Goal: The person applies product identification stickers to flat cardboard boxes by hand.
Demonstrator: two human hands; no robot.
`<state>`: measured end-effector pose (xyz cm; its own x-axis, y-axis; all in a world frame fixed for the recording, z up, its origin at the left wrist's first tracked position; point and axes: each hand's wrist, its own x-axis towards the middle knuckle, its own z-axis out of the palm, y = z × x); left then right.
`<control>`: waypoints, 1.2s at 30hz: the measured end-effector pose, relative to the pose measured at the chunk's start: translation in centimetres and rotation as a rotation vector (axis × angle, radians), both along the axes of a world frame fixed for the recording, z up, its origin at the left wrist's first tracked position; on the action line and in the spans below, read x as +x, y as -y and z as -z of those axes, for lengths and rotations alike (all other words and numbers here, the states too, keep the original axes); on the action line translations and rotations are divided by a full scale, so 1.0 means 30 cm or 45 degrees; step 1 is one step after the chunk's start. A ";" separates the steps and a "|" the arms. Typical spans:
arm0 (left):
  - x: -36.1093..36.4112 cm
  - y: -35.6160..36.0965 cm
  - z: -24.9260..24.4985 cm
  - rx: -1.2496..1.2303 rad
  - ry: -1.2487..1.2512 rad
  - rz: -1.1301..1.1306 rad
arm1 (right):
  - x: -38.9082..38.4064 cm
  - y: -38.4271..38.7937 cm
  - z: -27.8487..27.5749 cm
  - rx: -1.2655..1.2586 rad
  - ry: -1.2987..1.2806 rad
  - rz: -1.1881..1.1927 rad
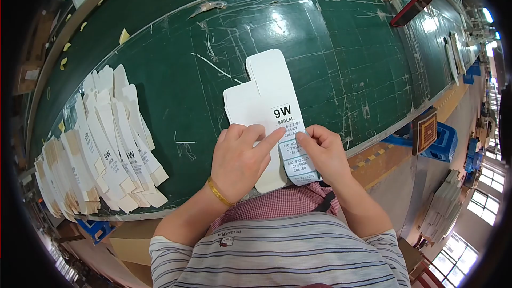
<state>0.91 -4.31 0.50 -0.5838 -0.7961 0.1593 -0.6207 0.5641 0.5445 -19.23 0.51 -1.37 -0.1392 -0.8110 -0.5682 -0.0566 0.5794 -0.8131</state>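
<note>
A flat white carton blank [274,82] printed "9W 800LM" lies in front of me on the green table. Over its lower right part runs a strip of pale blue labels [296,150], with lines such as "A60 B22 220V" and "CCT:6500K". My right hand [324,152] pinches the strip's right edge between thumb and fingers. Across the carton's left side rests my left hand [242,152], index finger stretched out and its tip touching the top label just under the print. The other left fingers are loosely bent and grip nothing that I can see.
To the left, printed carton blanks [114,144] lie in overlapping piles. A red phone-like object [411,9] sits at the far right of the green table [176,96]. A stool with a woven seat [425,131] and blue crates [445,144] stand beyond the right edge.
</note>
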 end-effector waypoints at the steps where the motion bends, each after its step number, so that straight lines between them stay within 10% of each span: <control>1: -0.003 0.002 -0.001 0.000 0.012 0.005 | -0.002 -0.004 0.006 0.000 0.007 0.007; 36: -0.086 -0.134 -0.011 -0.493 0.241 0.174 | -0.216 -0.138 0.078 -0.404 -0.076 -0.079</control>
